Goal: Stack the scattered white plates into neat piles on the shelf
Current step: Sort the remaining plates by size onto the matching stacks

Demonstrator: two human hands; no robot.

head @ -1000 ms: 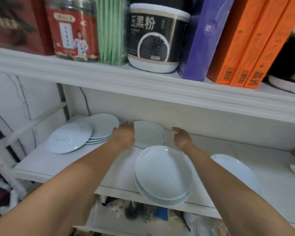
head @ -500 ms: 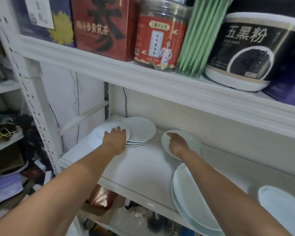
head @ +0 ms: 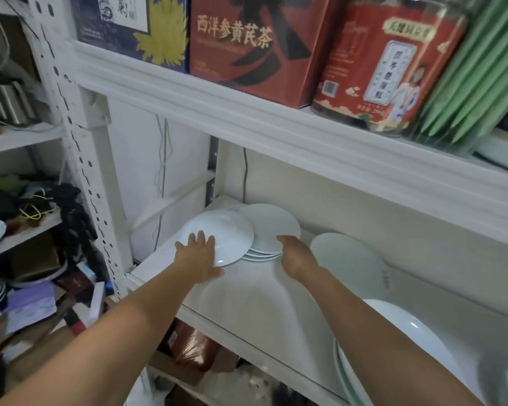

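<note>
Shelf: white laminate board (head: pixel 247 294) in a perforated metal rack, pretty cluttered storage corner all around, boxes and a red jar (head: pixel 384 63) on the tier above.
Just changed: view swung left compared with half a second back; left hand (head: pixel 198 256) now flat over the near rim of the upside-down plate (head: pixel 220 235), right hand (head: pixel 294 256) off the lone plate (head: pixel 346 259) and now up against the small pile (head: pixel 269 230).
Meaning for the task: looks like the far-left corner is next, probably flipping or sliding that loose plate onto the pile. Nothing lifted yet.
Left hand: fingers spread, palm pressing on the plate's edge, thumb tucked toward the underside, so more a start of a grip than a real hold.
Right hand: loose, fingertips at the pile's front edge, can't tell if actually pinching anything.
Other plates: lone one just right of the pile, a bigger stack (head: pixel 393 341) at the front right edge.
Materials: glazed white ceramic, smooth and shiny, round with shallow rims; upside-down one shows a raised foot ring. Slippy on that slick board, so sliding should be easy, and chipping too.
</note>
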